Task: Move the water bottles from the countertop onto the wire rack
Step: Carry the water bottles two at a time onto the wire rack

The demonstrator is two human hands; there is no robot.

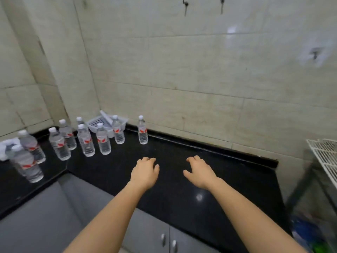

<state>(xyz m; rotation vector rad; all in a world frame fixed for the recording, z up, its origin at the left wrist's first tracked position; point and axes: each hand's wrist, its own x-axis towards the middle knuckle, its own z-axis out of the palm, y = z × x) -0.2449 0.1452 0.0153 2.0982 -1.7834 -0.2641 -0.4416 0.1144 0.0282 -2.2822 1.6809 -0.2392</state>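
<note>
While hovering with left hand (145, 173) and right hand (199, 173) loosely curled, empty: prob staged between nearest bottle (142, 131) and wire rack (326, 154) for easy ferrying.

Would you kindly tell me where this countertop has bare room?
Bare: the countertop from the rightmost bottle to the wire rack, around the left hand and right hand. Crowded: the left corner, with bottles and white basket.

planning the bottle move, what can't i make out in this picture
Head view:
White wire rack: cut off by the right edge; shelves mostly unseen.
White slotted plastic basket: partly behind clear plastic water bottles; contents unclear.
White object at far left: blurred, cut by the left edge.
</note>
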